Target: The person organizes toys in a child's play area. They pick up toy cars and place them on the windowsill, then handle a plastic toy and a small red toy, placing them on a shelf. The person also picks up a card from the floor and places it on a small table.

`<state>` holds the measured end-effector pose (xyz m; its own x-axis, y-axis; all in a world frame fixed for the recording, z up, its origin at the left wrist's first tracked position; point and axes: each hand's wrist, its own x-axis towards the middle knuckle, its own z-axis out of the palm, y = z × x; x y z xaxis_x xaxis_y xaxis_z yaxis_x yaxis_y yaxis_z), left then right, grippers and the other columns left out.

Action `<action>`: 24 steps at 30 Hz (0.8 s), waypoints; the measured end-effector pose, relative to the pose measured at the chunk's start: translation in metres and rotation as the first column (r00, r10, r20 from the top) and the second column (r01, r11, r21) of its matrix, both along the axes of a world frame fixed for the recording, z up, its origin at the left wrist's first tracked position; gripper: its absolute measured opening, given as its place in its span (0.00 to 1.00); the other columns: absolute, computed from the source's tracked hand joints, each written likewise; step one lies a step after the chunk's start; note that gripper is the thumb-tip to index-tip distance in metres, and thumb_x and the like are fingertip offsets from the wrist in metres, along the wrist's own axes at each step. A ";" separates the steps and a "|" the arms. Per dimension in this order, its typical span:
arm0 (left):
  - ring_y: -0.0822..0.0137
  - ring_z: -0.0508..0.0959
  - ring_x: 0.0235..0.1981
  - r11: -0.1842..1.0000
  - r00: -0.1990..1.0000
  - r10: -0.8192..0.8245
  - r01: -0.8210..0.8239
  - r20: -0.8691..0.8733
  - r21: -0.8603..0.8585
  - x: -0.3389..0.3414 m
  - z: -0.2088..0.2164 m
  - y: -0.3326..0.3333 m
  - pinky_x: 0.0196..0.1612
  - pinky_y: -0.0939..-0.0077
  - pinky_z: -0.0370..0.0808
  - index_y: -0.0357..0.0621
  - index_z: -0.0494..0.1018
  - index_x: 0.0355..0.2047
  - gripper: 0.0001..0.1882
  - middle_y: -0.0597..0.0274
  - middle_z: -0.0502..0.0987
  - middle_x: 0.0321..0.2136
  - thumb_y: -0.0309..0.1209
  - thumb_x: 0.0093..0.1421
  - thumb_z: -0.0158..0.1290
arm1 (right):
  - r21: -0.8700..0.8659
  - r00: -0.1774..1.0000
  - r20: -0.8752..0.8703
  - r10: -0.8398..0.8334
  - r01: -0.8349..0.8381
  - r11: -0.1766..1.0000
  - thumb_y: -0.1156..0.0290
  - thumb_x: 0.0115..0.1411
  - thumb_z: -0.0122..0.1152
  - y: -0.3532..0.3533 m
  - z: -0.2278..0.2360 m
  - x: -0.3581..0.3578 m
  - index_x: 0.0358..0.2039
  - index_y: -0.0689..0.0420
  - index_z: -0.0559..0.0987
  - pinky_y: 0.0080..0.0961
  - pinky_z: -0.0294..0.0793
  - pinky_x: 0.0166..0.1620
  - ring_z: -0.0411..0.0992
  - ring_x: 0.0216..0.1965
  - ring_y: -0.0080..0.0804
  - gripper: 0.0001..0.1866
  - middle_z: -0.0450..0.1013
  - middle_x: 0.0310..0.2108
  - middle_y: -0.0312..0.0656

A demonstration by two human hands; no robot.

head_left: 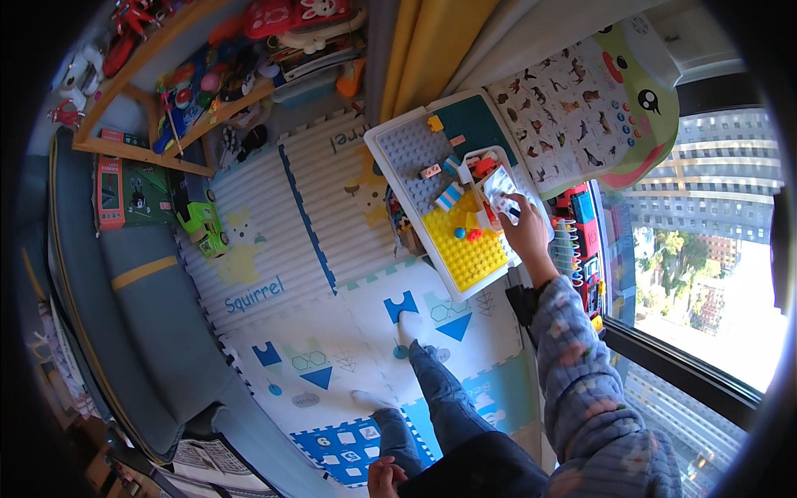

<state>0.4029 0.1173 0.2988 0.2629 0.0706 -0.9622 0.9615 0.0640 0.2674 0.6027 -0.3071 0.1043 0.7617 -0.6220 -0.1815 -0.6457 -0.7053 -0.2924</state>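
My right hand reaches over a white play table, fingers pinched on a shiny, whitish see-through packet. The packet is over a small white tray with red and other coloured pieces. Beside the hand, a yellow studded plate bears a blue ball-like piece and a red piece. Blue-and-white striped blocks lie near the edge of the grey studded plate. Low by my lap, my left hand is curled closed, with nothing visible in it.
A green animal-shaped picture board adjoins the table's far right side. Toy vehicles line the window. At left stand a grey sofa, a green toy truck and a wooden toy shelf. Foam mats cover the floor.
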 end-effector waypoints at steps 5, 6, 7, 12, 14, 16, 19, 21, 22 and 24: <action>0.78 0.64 0.27 0.998 0.998 0.060 -0.059 0.023 -0.026 -0.010 -0.003 0.008 0.32 0.83 0.64 0.46 0.69 0.36 0.09 0.71 0.65 0.24 0.36 0.67 0.42 | -0.080 0.984 -0.117 0.131 -0.141 0.987 0.61 0.50 0.67 -0.006 -0.005 0.037 0.47 0.51 0.73 0.38 0.75 0.41 0.74 0.42 0.47 0.23 0.75 0.40 0.46; 0.77 0.64 0.27 0.998 0.998 0.061 -0.060 0.034 -0.033 -0.011 -0.004 0.009 0.33 0.82 0.64 0.45 0.69 0.37 0.09 0.71 0.65 0.25 0.36 0.67 0.41 | -0.084 0.991 -0.055 0.123 -0.127 0.988 0.60 0.50 0.67 -0.007 -0.006 0.040 0.47 0.51 0.73 0.38 0.75 0.42 0.75 0.42 0.47 0.24 0.75 0.40 0.46; 0.77 0.64 0.28 0.997 0.997 0.067 -0.066 0.040 -0.026 -0.013 -0.005 0.009 0.33 0.83 0.64 0.45 0.69 0.38 0.10 0.71 0.65 0.25 0.35 0.67 0.41 | -0.089 0.995 -0.015 0.094 -0.095 0.992 0.60 0.50 0.67 -0.009 -0.007 0.042 0.47 0.51 0.73 0.38 0.75 0.42 0.75 0.41 0.47 0.24 0.75 0.41 0.47; 0.78 0.63 0.28 0.998 0.996 0.065 -0.065 0.056 -0.013 -0.014 -0.005 0.011 0.34 0.84 0.63 0.43 0.68 0.41 0.11 0.70 0.65 0.26 0.35 0.68 0.40 | -0.109 0.996 -0.084 -0.037 0.028 0.994 0.53 0.53 0.62 -0.028 -0.003 0.045 0.41 0.51 0.78 0.40 0.75 0.40 0.76 0.38 0.50 0.19 0.77 0.37 0.49; 0.78 0.63 0.28 0.998 0.996 0.063 -0.061 0.058 -0.026 -0.011 -0.003 0.011 0.34 0.84 0.62 0.44 0.69 0.41 0.11 0.70 0.65 0.26 0.35 0.68 0.40 | -0.189 0.994 0.084 -0.070 0.085 0.978 0.53 0.56 0.58 -0.040 0.001 0.040 0.37 0.49 0.79 0.41 0.75 0.36 0.76 0.33 0.52 0.15 0.76 0.27 0.50; 0.78 0.63 0.28 0.999 0.998 0.050 -0.050 0.042 -0.010 -0.007 0.000 0.010 0.33 0.84 0.62 0.44 0.69 0.41 0.11 0.71 0.65 0.26 0.35 0.68 0.40 | -0.092 0.970 0.208 -0.128 0.149 0.984 0.56 0.57 0.58 -0.059 0.011 0.032 0.35 0.52 0.78 0.38 0.74 0.34 0.76 0.32 0.52 0.13 0.76 0.26 0.50; 0.79 0.63 0.27 0.999 0.999 0.038 -0.038 0.005 0.036 -0.001 0.003 0.007 0.32 0.84 0.61 0.45 0.69 0.39 0.11 0.72 0.65 0.25 0.36 0.68 0.39 | 0.042 0.905 0.385 -0.179 0.177 0.983 0.58 0.57 0.60 -0.077 0.021 0.028 0.33 0.54 0.77 0.39 0.73 0.32 0.75 0.31 0.52 0.13 0.76 0.26 0.51; 0.79 0.62 0.27 0.996 0.998 0.061 -0.059 -0.030 0.063 0.002 0.002 0.004 0.31 0.84 0.60 0.46 0.69 0.37 0.11 0.73 0.65 0.25 0.36 0.68 0.39 | -0.064 0.940 0.333 -0.081 0.108 0.992 0.58 0.57 0.59 -0.080 0.025 0.031 0.34 0.53 0.77 0.39 0.73 0.32 0.75 0.31 0.52 0.12 0.76 0.26 0.51; 0.79 0.62 0.27 0.998 0.999 0.050 -0.049 -0.020 0.039 0.004 0.002 0.003 0.31 0.84 0.60 0.46 0.69 0.37 0.11 0.73 0.64 0.25 0.36 0.68 0.39 | -0.111 0.956 0.285 -0.066 0.102 0.989 0.58 0.57 0.59 -0.079 0.025 0.033 0.34 0.53 0.77 0.39 0.73 0.33 0.75 0.32 0.52 0.12 0.76 0.26 0.51; 0.79 0.61 0.26 1.000 1.000 0.028 -0.028 -0.003 -0.006 0.006 0.001 0.002 0.31 0.84 0.60 0.46 0.69 0.35 0.11 0.73 0.64 0.24 0.36 0.68 0.40 | -0.223 0.993 0.114 -0.010 0.036 0.974 0.59 0.56 0.58 -0.068 0.020 0.038 0.36 0.47 0.77 0.43 0.74 0.33 0.76 0.32 0.51 0.10 0.77 0.27 0.49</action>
<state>0.4090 0.1196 0.3003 0.2580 0.0722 -0.9634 0.9600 0.0928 0.2641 0.6403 -0.3750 0.1244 0.7542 -0.6548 0.0496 -0.6349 -0.7463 -0.1997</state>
